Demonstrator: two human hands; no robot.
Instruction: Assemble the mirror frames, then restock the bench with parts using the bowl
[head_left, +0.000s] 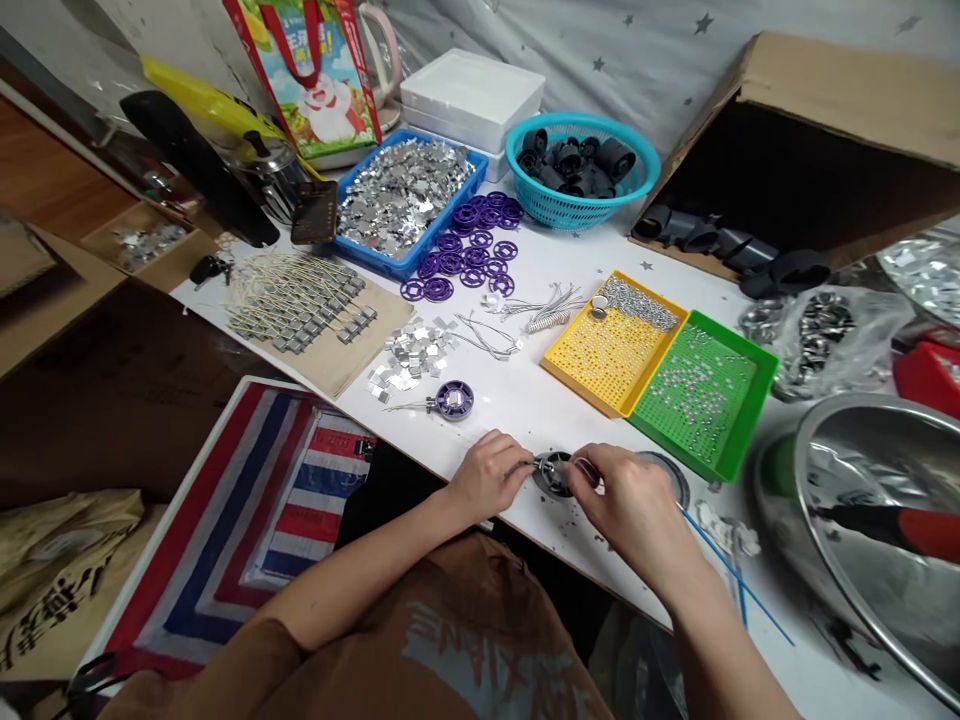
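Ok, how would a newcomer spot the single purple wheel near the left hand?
On the white table, find the person's left hand. Just beyond it, beside the flat silver pieces, lies the purple wheel. Unlike the clustered purple wheels by the blue tray, it lies alone, with thin leads sticking out on its left.

Dark grey is being shown by the handled round piece (556, 484), purple by the spoked plastic rings (439, 289). Turquoise is being displayed by the round plastic basket (570, 213), yellow by one rectangular plastic tray (582, 389) and green by the adjoining tray (755, 418). Red, white and blue stripes are being borne by the flat sheet (217, 540), grey stars by the white wall covering (652, 60).
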